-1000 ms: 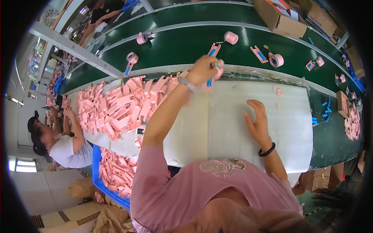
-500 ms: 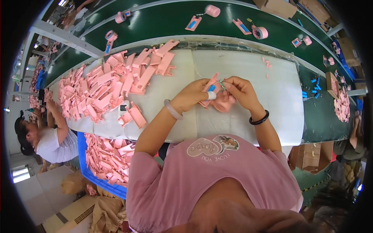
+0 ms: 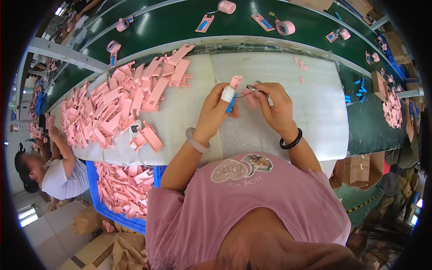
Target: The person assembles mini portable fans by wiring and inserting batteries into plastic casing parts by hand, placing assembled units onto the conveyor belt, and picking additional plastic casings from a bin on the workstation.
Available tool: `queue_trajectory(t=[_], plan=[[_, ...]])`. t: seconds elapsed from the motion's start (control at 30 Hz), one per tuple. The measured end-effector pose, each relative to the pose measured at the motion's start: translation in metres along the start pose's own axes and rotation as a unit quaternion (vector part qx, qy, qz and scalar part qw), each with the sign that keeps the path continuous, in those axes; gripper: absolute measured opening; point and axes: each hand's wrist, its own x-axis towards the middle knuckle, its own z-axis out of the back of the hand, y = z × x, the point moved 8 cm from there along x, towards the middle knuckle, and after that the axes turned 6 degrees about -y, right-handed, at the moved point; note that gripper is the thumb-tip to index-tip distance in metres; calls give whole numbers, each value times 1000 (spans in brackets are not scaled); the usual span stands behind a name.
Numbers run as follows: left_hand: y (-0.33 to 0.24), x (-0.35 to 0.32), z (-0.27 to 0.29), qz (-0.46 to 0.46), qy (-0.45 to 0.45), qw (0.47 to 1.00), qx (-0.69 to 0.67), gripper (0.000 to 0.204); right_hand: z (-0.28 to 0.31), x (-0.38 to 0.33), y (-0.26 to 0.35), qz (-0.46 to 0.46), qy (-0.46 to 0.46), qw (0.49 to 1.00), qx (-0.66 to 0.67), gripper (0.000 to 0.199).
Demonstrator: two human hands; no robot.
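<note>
My left hand (image 3: 215,110) is closed around a pink plastic handle shell (image 3: 236,82) with a blue cylindrical battery (image 3: 231,104) in it; white tape wraps one of my fingers. Thin dark wires (image 3: 243,94) lead from the shell toward my right hand (image 3: 275,106). There my fingertips pinch a small circuit board (image 3: 253,88), seen edge-on and partly covered. Below it, a blurred pink round part (image 3: 252,101) sits between my hands, partly hidden by the right one. Both hands are above the white padded mat (image 3: 288,135).
A large heap of pink shells (image 3: 103,108) covers the mat's left side, and a blue bin (image 3: 92,180) of more stands below. Loose blue batteries (image 3: 360,92) lie right. Beyond runs a green conveyor (image 3: 171,24) with wired pink assemblies. A co-worker (image 3: 63,173) sits at left.
My hands have moved slightly apart, and the shell is now turned more upright. The circuit board has come away from the shell, with wires stretched between. The whole view has shifted a little.
</note>
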Motion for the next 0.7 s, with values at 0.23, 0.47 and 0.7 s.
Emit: queue_trajectory(t=[0.23, 0.47, 0.7], plan=[[9, -2, -7, 86, 48, 991, -93, 31, -2, -4, 4, 16, -15, 997, 69, 21], [7, -5, -14, 84, 22, 991, -98, 28, -2, -4, 13, 60, -17, 995, 78, 20], [-2, -12, -18, 48, 33, 996, -63, 29, 1, -6, 15, 85, -31, 994, 55, 23]])
